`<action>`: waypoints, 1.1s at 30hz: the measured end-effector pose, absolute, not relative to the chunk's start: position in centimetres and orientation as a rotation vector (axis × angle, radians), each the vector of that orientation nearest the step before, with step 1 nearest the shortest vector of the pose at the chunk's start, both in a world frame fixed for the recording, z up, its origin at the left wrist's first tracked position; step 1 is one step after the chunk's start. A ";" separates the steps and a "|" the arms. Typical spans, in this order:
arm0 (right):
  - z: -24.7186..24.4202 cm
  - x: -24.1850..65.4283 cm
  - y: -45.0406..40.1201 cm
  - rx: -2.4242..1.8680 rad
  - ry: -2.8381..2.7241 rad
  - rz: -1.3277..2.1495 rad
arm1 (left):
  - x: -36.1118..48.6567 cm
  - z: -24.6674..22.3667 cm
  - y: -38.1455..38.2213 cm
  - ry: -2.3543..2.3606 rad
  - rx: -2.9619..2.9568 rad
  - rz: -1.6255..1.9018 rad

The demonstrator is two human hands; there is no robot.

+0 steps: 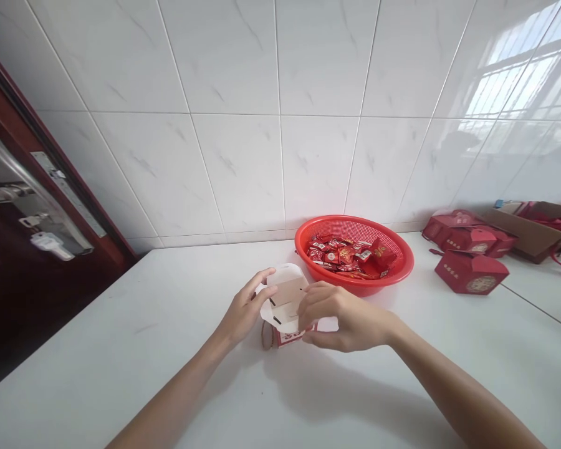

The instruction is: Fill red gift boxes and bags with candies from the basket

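A small red paper gift box (290, 338) stands on the white table with its top flaps spread, showing a pale inside and dark slots. My left hand (245, 307) holds its left flap between thumb and fingers. At the right flap, my right hand (339, 315) has its fingers bent over the edge and the thumb below. Its fingertips are partly hidden by the hand itself. A loop of cord (266, 335) hangs at the box's left side. Just behind lies a red plastic basket (402, 274) holding many red-wrapped candies (343, 254).
Several folded red gift boxes (472, 272) sit at the right by the tiled wall (318, 168). Beyond them is an open brown carton (518, 234) with red items inside. A dark red door (9, 280) with keys (51, 245) in its lock stands left of the white table (144, 337).
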State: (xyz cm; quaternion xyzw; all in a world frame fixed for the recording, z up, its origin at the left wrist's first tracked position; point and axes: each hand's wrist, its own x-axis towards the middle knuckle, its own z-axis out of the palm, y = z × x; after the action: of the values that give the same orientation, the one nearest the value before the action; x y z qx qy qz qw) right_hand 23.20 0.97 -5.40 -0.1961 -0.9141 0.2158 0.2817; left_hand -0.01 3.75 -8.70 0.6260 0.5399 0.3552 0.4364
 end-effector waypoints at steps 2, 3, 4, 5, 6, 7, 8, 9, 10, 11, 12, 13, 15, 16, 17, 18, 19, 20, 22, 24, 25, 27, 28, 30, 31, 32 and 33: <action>-5.1 23.6 1.4 -0.527 -2.327 0.607 | -0.1 -8.9 3.9 1.309 1.565 0.929; -4.9 24.0 1.7 -0.556 -2.258 0.628 | -0.2 -9.1 4.1 1.292 1.560 0.958; -4.8 24.4 2.1 -0.607 -2.185 0.636 | -0.3 -9.2 4.3 1.283 1.549 0.994; -4.7 24.9 2.6 -0.686 -2.108 0.623 | -0.4 -9.4 4.5 1.284 1.530 1.036; -4.6 25.5 3.1 -0.789 -2.032 0.594 | -0.5 -9.6 4.8 1.290 1.502 1.082; -4.5 26.2 3.7 -0.904 -1.961 0.543 | -0.7 -9.9 5.2 1.296 1.467 1.124; -4.5 26.9 4.3 -1.030 -1.899 0.483 | -0.9 -10.2 5.5 1.300 1.429 1.162; -4.6 27.6 5.0 -1.160 -1.860 0.438 | -1.1 -10.6 5.9 1.306 1.390 1.195; -4.7 28.4 5.6 -1.293 -1.841 0.403 | -1.3 -11.0 6.2 1.312 1.357 1.222; -4.9 29.1 6.3 -1.429 -1.838 0.384 | -1.5 -11.5 6.6 1.320 1.328 1.244; -5.2 29.8 6.9 -1.556 -1.849 0.373 | -1.7 -12.1 6.8 1.330 1.299 1.264; -5.5 30.5 7.4 -1.662 -1.866 0.366 | -1.8 -12.7 7.1 1.336 1.284 1.270; -6.1 31.5 8.2 -1.794 -1.891 0.368 | -1.9 -13.9 7.4 1.339 1.269 1.266; -6.4 31.9 8.5 -1.830 -1.904 0.377 | -1.8 -14.3 7.5 1.334 1.271 1.260; -6.7 32.1 8.7 -1.852 -1.922 0.393 | -1.7 -14.7 7.5 1.326 1.276 1.253; -6.9 32.3 8.9 -1.869 -1.953 0.417 | -1.5 -15.0 7.4 1.314 1.286 1.247; -7.0 32.4 9.0 -1.876 -1.994 0.449 | -1.3 -15.1 7.3 1.302 1.301 1.240; -7.1 32.4 9.1 -1.871 -2.044 0.488 | -1.1 -15.2 7.1 1.291 1.318 1.232; -7.2 32.4 9.2 -1.835 -2.146 0.571 | -0.7 -15.2 6.6 1.275 1.353 1.208; -7.1 32.3 9.3 -1.800 -2.219 0.630 | -0.5 -15.2 6.2 1.266 1.383 1.182; -7.0 32.3 9.3 -1.792 -2.239 0.645 | -0.4 -15.2 6.0 1.264 1.393 1.171; -7.0 32.2 9.3 -1.796 -2.255 0.652 | -0.4 -15.2 5.8 1.263 1.403 1.159; -7.0 32.2 9.3 -1.807 -2.254 0.650 | -0.4 -15.3 5.8 1.263 1.405 1.159; -7.0 32.3 9.4 -1.846 -2.236 0.640 | -0.4 -15.4 5.8 1.255 1.407 1.172; -7.0 32.3 9.5 -1.870 -2.223 0.633 | -0.4 -15.5 5.9 1.247 1.409 1.180; -6.9 32.4 9.6 -1.894 -2.211 0.629 | -0.5 -15.5 5.9 1.240 1.412 1.187; -6.9 32.6 9.7 -1.920 -2.201 0.628 | -0.5 -15.6 5.9 1.234 1.415 1.190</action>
State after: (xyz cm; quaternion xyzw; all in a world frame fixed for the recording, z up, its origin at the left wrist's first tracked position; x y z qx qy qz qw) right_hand 32.55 9.74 -6.85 -0.6408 -0.7345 0.2097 0.0768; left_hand -0.50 5.95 -15.55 0.5706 0.4975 0.4800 0.4433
